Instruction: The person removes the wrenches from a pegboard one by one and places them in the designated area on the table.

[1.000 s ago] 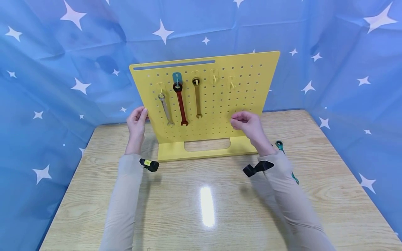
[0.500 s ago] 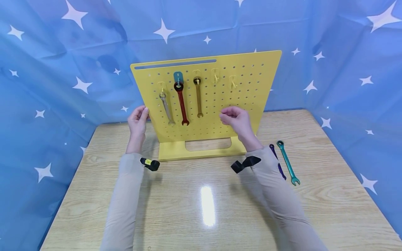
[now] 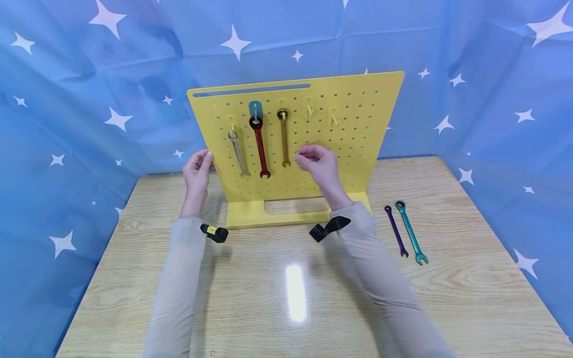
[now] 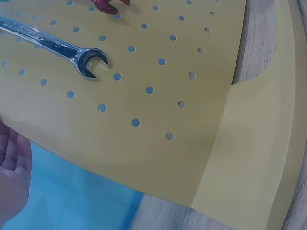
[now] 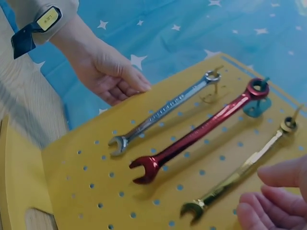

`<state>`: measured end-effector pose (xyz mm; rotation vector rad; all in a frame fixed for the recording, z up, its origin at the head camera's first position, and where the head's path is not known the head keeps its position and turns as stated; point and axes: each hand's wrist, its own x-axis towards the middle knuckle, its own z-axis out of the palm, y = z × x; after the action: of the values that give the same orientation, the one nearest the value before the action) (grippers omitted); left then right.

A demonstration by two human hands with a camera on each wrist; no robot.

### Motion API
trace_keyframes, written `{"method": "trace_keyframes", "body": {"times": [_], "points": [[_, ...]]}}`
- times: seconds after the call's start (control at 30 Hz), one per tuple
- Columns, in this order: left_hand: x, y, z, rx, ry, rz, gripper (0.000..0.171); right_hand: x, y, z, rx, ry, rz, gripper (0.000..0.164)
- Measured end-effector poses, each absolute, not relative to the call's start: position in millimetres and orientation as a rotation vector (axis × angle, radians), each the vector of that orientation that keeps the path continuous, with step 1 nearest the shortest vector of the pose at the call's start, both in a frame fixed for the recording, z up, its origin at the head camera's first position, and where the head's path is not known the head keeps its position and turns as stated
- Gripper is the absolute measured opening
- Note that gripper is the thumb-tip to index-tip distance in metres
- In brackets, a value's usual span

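Note:
My left hand [image 3: 196, 169] grips the left edge of an upright yellow pegboard [image 3: 385, 94], its thumb along the edge in the right wrist view. A silver combination wrench [image 5: 165, 111], a red ratcheting wrench [image 5: 204, 127] and a gold ratcheting wrench [image 5: 240, 172] hang by their ring ends from hooks on the board. Just right of the gold wrench's lower end is my right hand [image 3: 322, 166], fingers loosely bent and holding nothing. In the right wrist view its thumb and fingertips come close beside the gold shank.
Two bare yellow hooks [image 3: 334, 120] stick out at the board's upper right. On the wooden table [image 3: 259, 293], right of the board, lie a purple wrench [image 3: 396, 231] and a teal wrench [image 3: 411, 232]. A blue star-patterned curtain [image 3: 483, 114] hangs behind.
My right hand has moved left across the front of the board, toward the gold wrench. Its arm has uncovered the purple and teal wrenches. My left hand has stayed at the edge.

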<state>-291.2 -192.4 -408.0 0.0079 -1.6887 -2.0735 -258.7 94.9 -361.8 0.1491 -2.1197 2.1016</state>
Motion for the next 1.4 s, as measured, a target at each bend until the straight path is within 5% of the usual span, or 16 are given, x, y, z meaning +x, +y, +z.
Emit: {"method": "trace_keyframes", "body": {"times": [1.4], "points": [[-293,-193,-409,0.021,-1.701,-2.073,0.013,-283,30,-367,-0.116,-1.797,1.777,0.021]]}}
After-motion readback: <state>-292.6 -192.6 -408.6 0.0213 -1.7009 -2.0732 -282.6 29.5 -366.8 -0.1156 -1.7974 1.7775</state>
